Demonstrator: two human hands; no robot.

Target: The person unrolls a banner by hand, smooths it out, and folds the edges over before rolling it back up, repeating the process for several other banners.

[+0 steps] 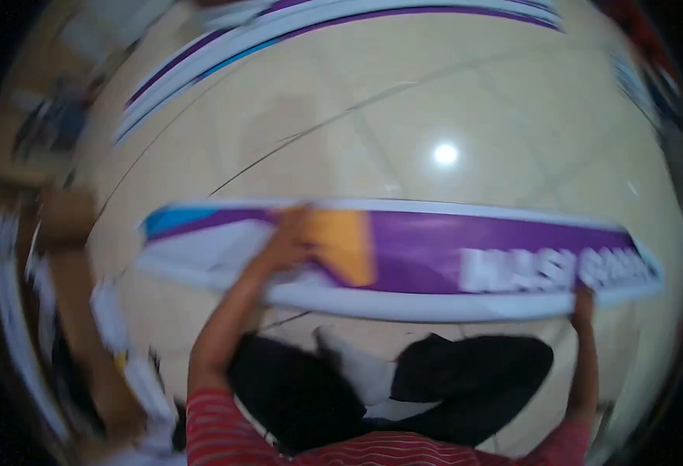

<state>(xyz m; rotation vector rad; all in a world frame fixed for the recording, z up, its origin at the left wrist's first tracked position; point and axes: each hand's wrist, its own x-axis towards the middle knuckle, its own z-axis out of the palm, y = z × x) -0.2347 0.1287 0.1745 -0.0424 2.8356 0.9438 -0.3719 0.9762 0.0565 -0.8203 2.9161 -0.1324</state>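
A long printed banner strip [427, 248] in purple, white, orange and blue, with white lettering towards its right end, lies crosswise in front of my crossed legs. My left hand [291, 239] rests on its face near the orange patch, fingers stretched out. At the strip's lower edge, under the lettering, my right hand [583, 299] touches it; motion blur hides how its fingers are placed. The strip's near edge looks rounded, as if curled or folded over.
More purple, white and blue strips [310, 27] lie across the tiled floor [303, 124] at the far side. To the left are brown cardboard [77, 311] and white rolled or folded pieces [15, 311]. A bright light reflects off the tiles.
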